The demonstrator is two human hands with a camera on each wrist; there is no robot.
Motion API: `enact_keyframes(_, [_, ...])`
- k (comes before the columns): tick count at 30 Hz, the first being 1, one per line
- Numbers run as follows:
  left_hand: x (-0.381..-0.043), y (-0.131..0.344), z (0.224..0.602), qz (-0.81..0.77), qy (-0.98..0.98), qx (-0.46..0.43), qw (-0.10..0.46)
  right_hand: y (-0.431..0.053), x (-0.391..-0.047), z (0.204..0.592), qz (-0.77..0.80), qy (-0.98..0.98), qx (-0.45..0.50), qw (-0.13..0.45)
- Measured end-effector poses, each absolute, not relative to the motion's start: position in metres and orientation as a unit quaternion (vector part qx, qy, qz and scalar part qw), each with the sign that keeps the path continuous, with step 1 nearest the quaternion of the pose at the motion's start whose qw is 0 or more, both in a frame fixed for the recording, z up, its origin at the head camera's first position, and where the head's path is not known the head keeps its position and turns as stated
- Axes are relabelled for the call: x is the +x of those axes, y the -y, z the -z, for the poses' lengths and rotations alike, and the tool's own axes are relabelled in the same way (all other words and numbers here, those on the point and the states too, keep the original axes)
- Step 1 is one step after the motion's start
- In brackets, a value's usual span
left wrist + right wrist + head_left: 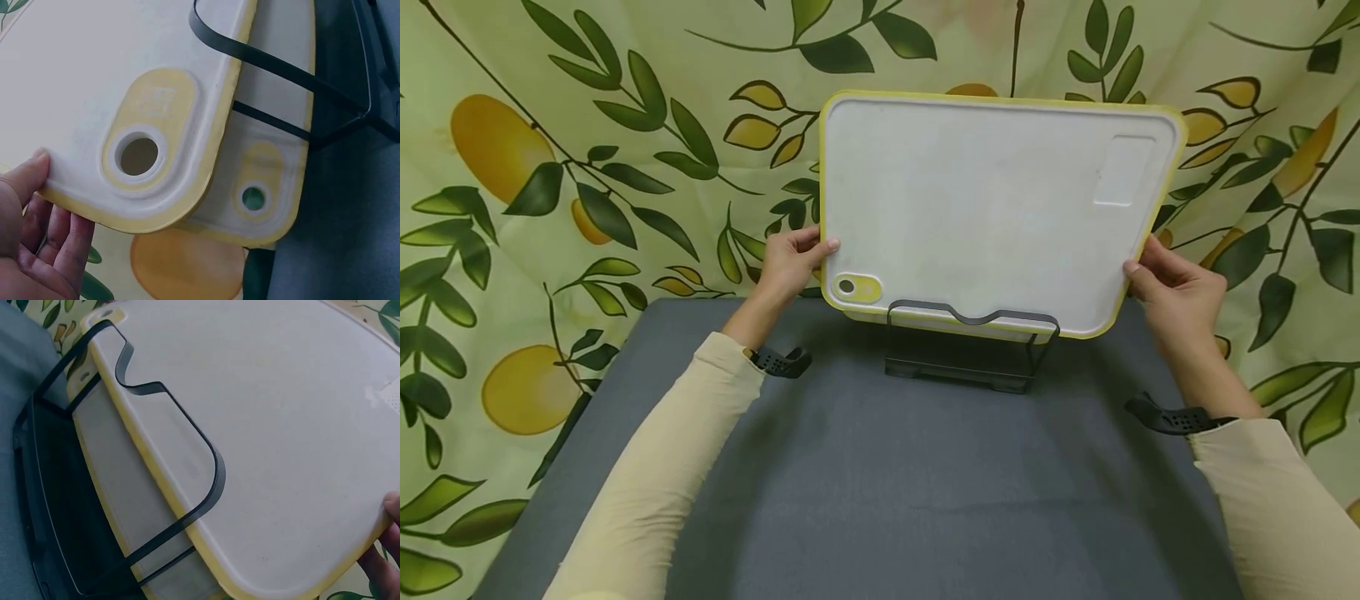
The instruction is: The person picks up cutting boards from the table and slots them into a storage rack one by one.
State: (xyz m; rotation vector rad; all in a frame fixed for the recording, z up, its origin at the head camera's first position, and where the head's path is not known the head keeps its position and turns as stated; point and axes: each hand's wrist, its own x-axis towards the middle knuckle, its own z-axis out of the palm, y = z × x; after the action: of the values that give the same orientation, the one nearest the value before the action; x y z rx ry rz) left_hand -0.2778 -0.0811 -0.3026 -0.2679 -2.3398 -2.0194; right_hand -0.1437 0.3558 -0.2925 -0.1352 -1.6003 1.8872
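A white cutting board with a yellow rim is held up by both hands, its lower edge behind the front bar of a black metal rack. At its left edge my left hand pinches it, thumb on the front face and fingers behind. The right hand grips the lower right edge the same way. In the left wrist view, a yellow patch with a round hole marks the held board's corner. Behind it, lower in the rack, stands a second yellow-rimmed board, mostly hidden in the head view.
The rack stands toward the back of a table with a dark grey cloth. Just behind the table hangs a curtain printed with leaves and orange fruit. Black straps circle both wrists.
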Motion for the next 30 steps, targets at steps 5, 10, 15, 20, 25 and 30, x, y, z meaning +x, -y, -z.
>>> enact_keyframes(5, [-0.277, 0.083, 0.307, 0.649, 0.756, -0.082, 0.026, -0.354, -0.143, 0.295, -0.713, 0.618, -0.054, 0.328])
enact_keyframes(10, [-0.278, 0.084, 0.314, 0.65, 0.752, -0.099, 0.036, -0.353, -0.141, 0.298, -0.701, 0.63, -0.067, 0.329])
enact_keyframes(15, [-0.276, 0.085, 0.319, 0.658, 0.746, -0.101, 0.033, -0.355, -0.139, 0.302, -0.696, 0.639, -0.071, 0.32])
enact_keyframes(20, [-0.275, 0.085, 0.324, 0.652, 0.751, -0.098, 0.025, -0.357, -0.136, 0.309, -0.704, 0.633, -0.08, 0.311])
enact_keyframes(25, [-0.273, 0.085, 0.33, 0.65, 0.753, -0.094, 0.029, -0.355, -0.133, 0.316, -0.716, 0.616, -0.076, 0.321])
enact_keyframes(30, [-0.272, 0.085, 0.336, 0.639, 0.764, -0.09, 0.03, -0.355, -0.132, 0.322, -0.711, 0.616, -0.089, 0.327])
